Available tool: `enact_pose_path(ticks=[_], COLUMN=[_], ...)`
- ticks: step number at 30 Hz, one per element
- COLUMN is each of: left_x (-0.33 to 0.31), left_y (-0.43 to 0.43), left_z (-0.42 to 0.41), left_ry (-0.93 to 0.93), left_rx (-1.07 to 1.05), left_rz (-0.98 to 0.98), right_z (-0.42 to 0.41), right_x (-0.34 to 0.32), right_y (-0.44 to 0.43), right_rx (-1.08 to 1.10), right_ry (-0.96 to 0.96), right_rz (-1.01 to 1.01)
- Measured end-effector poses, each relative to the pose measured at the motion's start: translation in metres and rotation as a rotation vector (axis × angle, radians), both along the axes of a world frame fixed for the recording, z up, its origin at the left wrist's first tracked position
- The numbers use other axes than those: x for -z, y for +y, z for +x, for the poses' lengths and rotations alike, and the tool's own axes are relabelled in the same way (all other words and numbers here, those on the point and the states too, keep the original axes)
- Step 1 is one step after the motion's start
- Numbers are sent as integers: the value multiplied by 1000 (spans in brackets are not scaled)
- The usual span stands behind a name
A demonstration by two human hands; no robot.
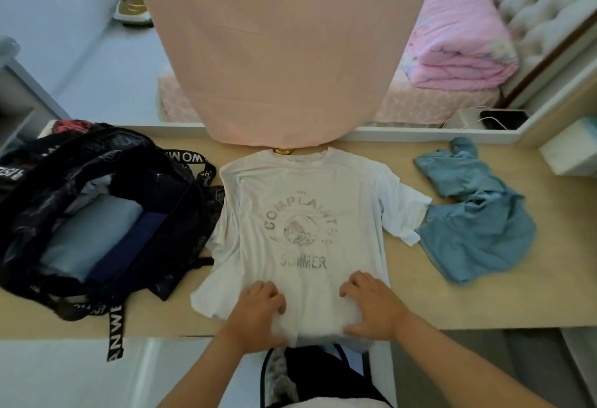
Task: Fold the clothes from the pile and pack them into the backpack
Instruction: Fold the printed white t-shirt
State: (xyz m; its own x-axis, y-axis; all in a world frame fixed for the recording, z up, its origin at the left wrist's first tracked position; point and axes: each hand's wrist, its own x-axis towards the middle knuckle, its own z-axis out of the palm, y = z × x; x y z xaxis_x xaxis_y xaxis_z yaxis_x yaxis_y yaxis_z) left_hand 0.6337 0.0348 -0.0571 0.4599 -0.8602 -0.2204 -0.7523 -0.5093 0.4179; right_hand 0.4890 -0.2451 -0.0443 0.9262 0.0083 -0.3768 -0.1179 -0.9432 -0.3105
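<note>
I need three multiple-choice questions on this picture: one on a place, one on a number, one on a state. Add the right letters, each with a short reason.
1. Where is the crumpled blue garment? A on the table, right of the white T-shirt; B on the floor; C on a hanger.
2. How many hands grip the T-shirt's hem? A none; B one; C two.
3. How is the backpack? A zipped shut; B open, folded clothes inside; C open, empty.
Answers: 1 A, it lies beside the shirt's sleeve. 2 C, left hand and right hand both hold the near hem. 3 B, folded pieces show in its mouth.
</note>
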Motion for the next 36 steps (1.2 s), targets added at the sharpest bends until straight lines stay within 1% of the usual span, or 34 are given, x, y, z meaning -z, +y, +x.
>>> enact_pose_path(ticks=[2,4,6,8,10,12,14,15,17,20,21,23,24,26,27,28,30,31,33,36], left_x=[5,7,9,11,9,-3,-20,-26,-40,-69,-80,-98,-105,-109,-106,-101,-79,-66,-45,-23], left_y=[15,22,24,27,31,30,26,24,17,-12,-27,-59,-73,-92,-98,-104,-111,-111,-109,-101], left_z=[-8,-10,-7,-5,-5,-5,2,9,26,65,79,104,115,129,131,132,128,124,118,109], left_ry=[-59,-97,-80,-61,-15,89,154,191,260,295,283,194,72,-223,-300,-294,-157,-94,-45,-89], left_rx=[14,5,-11,-10,-16,-111,-205,-219,-216,-180,-197,-304,-380,-458,-457,-423,-290,-217,-143,-124], left_rz=[69,80,81,90,40,-21,39,53,29,125,152,122,53,-59,-74,-61,-16,14,64,228], right_z=[-16,-24,-27,-27,-28,-26,-20,-16,-2,27,40,67,82,106,114,119,122,120,116,113], right_x=[5,8,9,8,5,-1,-15,-23,-40,-60,-65,-71,-73,-74,-72,-68,-56,-51,-39,-20], right_y=[2,5,8,12,15,13,8,4,-5,-20,-26,-38,-45,-57,-61,-65,-68,-69,-71,-71], right_rx=[-32,-23,33,137,204,206,286,351,463,537,549,602,649,732,726,677,511,428,283,113], right_ry=[42,75,75,61,64,54,47,39,15,-29,-41,-117,-189,-320,-335,-309,-237,-208,-100,94], right_rz=[-46,-80,-58,9,71,126,229,282,352,392,388,357,331,270,219,156,66,58,60,73])
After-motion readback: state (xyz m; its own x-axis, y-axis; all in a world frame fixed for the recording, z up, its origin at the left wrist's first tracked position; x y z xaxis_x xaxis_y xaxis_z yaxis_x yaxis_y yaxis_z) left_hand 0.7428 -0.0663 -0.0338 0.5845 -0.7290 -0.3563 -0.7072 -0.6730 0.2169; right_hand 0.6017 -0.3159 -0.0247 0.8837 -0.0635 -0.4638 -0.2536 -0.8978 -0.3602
